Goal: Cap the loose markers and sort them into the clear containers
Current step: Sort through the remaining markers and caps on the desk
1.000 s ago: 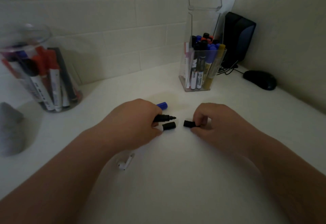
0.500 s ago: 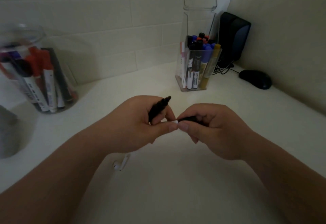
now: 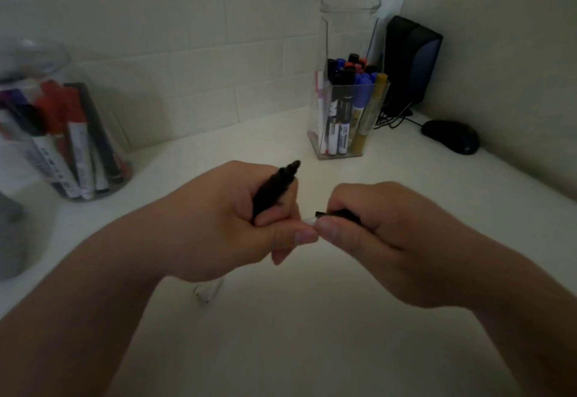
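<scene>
Looking down at the pale surface, we find both hands meeting over its middle, thumbs almost touching. The left hand is curled round a black marker, which has no cap; its dark tip sticks out above the knuckles and points up and away to the right. The right hand pinches a black cap between thumb and fingers, the cap's open end turned toward the left hand. A small white piece shows between the two thumbs, and we cannot tell what it belongs to. The cap and the marker's tip are apart.

At the far left stands a round clear jar on the surface, holding red-capped and dark markers that lean at angles. At the back right, near the wall, stands a square clear container packed with upright markers in blue, black, orange and yellow. Behind it we see a black speaker in the corner, with a black mouse lying just to the right on the surface. A white earbud lies on the surface under the left wrist. A blurred grey object sits at the left edge.
</scene>
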The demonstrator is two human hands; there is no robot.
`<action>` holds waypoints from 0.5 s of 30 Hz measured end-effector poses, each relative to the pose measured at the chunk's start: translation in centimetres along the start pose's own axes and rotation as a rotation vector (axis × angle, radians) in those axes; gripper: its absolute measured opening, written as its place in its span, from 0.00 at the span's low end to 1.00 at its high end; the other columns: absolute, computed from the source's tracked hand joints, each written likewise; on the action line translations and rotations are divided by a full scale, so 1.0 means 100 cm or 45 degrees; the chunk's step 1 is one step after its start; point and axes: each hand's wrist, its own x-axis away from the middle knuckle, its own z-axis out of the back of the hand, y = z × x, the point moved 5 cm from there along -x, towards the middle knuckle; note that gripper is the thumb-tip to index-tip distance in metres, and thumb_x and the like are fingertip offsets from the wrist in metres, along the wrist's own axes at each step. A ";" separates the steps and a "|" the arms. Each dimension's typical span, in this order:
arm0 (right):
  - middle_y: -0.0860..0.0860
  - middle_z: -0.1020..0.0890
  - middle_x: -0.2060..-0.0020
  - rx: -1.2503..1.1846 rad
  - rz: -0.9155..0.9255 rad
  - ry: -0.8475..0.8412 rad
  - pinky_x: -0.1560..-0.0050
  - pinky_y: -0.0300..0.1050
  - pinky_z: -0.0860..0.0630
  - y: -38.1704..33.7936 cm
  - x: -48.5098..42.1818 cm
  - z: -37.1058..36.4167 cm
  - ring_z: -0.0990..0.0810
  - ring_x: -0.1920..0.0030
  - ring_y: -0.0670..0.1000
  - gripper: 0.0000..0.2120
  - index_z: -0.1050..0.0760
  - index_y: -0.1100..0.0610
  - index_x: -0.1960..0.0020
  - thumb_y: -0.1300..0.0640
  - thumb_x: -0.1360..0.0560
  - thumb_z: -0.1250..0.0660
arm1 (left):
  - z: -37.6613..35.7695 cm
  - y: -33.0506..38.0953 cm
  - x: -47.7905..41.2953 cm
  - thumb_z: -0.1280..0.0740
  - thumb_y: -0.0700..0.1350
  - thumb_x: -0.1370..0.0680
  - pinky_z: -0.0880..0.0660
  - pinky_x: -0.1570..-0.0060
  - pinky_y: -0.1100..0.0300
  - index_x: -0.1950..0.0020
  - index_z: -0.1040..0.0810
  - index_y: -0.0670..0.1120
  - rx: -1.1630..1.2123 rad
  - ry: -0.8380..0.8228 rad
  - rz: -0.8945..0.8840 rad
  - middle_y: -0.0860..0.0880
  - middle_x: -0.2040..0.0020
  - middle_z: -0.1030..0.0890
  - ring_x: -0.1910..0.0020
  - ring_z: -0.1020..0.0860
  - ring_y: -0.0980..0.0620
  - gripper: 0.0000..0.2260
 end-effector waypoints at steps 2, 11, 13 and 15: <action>0.44 0.30 0.74 -0.218 -0.016 0.087 0.71 0.38 0.37 -0.008 -0.001 -0.006 0.30 0.72 0.46 0.20 0.32 0.49 0.64 0.40 0.19 0.46 | 0.001 0.005 0.002 0.26 0.49 0.25 0.29 0.66 0.69 0.66 0.36 0.49 -0.032 0.037 -0.045 0.51 0.70 0.20 0.72 0.23 0.56 0.20; 0.51 0.30 0.75 -0.769 -0.430 0.261 0.71 0.44 0.26 0.080 0.012 -0.010 0.27 0.75 0.46 0.20 0.35 0.55 0.67 0.52 0.17 0.42 | -0.013 -0.033 -0.008 0.30 0.38 0.23 0.34 0.81 0.62 0.66 0.40 0.45 0.931 -0.138 0.279 0.47 0.79 0.37 0.82 0.36 0.53 0.20; 0.58 0.28 0.69 -0.863 -0.678 0.459 0.68 0.62 0.21 0.180 0.028 0.006 0.23 0.69 0.64 0.22 0.32 0.54 0.60 0.36 0.20 0.41 | 0.003 -0.042 -0.001 0.29 0.38 0.24 0.34 0.80 0.70 0.66 0.42 0.43 1.145 -0.057 0.314 0.48 0.77 0.38 0.84 0.36 0.57 0.23; 0.64 0.31 0.70 -1.131 -0.658 0.673 0.71 0.62 0.22 0.198 0.043 0.021 0.30 0.74 0.63 0.26 0.30 0.57 0.62 0.33 0.23 0.36 | 0.012 -0.044 -0.003 0.31 0.40 0.22 0.37 0.80 0.71 0.67 0.42 0.42 1.068 0.062 0.266 0.46 0.78 0.37 0.86 0.38 0.57 0.22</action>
